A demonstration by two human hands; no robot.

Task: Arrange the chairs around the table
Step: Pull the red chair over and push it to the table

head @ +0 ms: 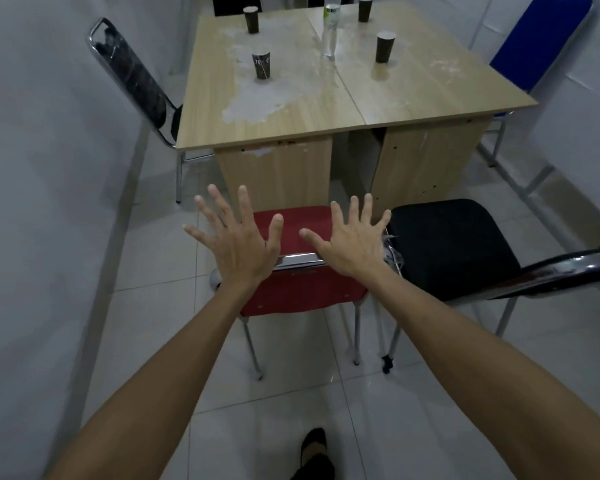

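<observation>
**A:** In the head view, what do the hands do?

**B:** The left hand [238,242] and the right hand [352,241] are both spread flat, all fingers wide apart, palms down. Each grip is fully open and has hold of nothing. They hover over the chrome top rail of the red padded chair with thin metal legs [303,296]; I cannot tell if the wrists touch the rail.

**B:** This red chair stands on the white tiled floor [146,306], near the front edge of the pale wooden counter [291,109] but not pushed under it.

**A:** Which way does it point?

**B:** The seat faces the counter and the backrest faces the person. The long axis of the backrest rail runs left to right, about parallel to the counter edge.

**A:** What could go wrong?

**B:** I think three things. The black padded chair with a chrome frame [454,244] is just beside the red one on the right, turned at an angle, so a push forward may catch the frames together. The counter has solid wooden panels below, so the seat may hit a panel. Such a knock could shake the dark paper cups [261,65] and the clear plastic bottle [329,32] standing on top.
</observation>
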